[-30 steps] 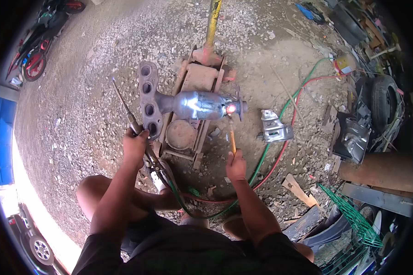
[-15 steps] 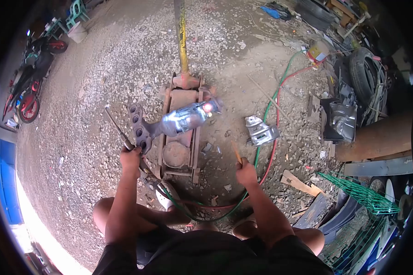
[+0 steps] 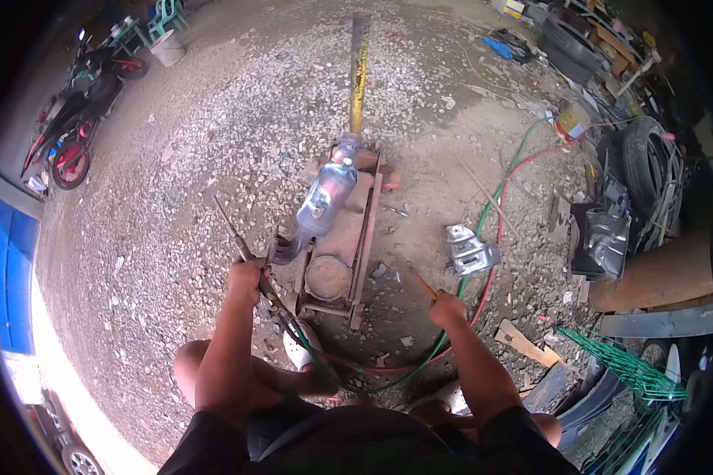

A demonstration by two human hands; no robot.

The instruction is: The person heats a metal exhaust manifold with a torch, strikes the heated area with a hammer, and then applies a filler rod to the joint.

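My left hand [image 3: 248, 279] is wrapped round a cutting torch [image 3: 268, 294], its thin tip pointing up and left. Just right of it, a catalytic converter with an exhaust manifold [image 3: 325, 202] lies slanted across a rusty floor jack [image 3: 347, 237]. The manifold end faces me, close beside the torch, and the far end sits near the jack's handle [image 3: 359, 87]. In my right hand [image 3: 448, 309] is a slim wooden stick [image 3: 422, 283], pointing up and left over the ground. A bent metal heat shield [image 3: 471, 252] lies on the dirt beyond that hand.
Green [image 3: 487, 207] and red hoses [image 3: 501, 222] loop from the torch round the right side to a yellowish container [image 3: 572, 123]. Tyres [image 3: 646, 162], scrap metal and a green wire rack [image 3: 626, 362] crowd the right. A motorcycle [image 3: 79, 119] stands at the far left.
The converter has swung round on the jack: its glowing far end went from the right to the top, its manifold end toward me. The view has shifted. Both hands keep their holds.
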